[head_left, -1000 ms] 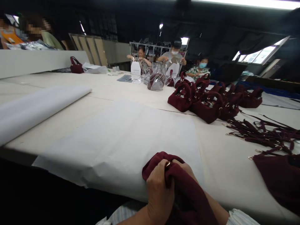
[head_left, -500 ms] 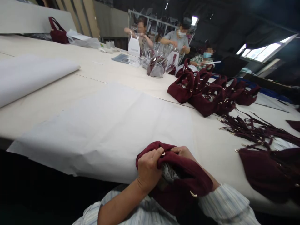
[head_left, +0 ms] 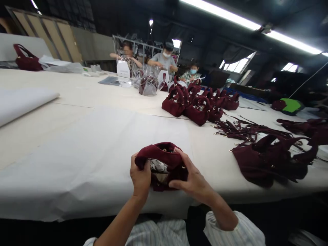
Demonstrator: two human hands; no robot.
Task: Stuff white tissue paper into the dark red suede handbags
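Note:
A burgundy handbag (head_left: 160, 155) stands at the near edge of the table, its top facing me and its mouth spread apart. Crumpled silvery-grey stuffing (head_left: 158, 166) shows inside. My left hand (head_left: 140, 178) grips the bag's left end, thumb over the rim and the other fingers mostly hidden behind. On the right end, my right hand (head_left: 192, 178) holds the bag between a spread thumb and fingers. White sheet paper (head_left: 102, 147) lies beneath the bag and to its left.
Several burgundy handbags (head_left: 197, 114) stand grouped further back. Straps with gold clips (head_left: 238, 130) lie to the right, with more bags (head_left: 256, 164) nearer me. A white paper roll (head_left: 25, 102) is at left. Several people (head_left: 164, 59) work across the table around a plastic-wrapped bag (head_left: 149, 85).
The handbag has gone from tilted over my lap to standing on the paper at the table edge. My hands have moved from its upper rim to its two ends, and the view has turned right.

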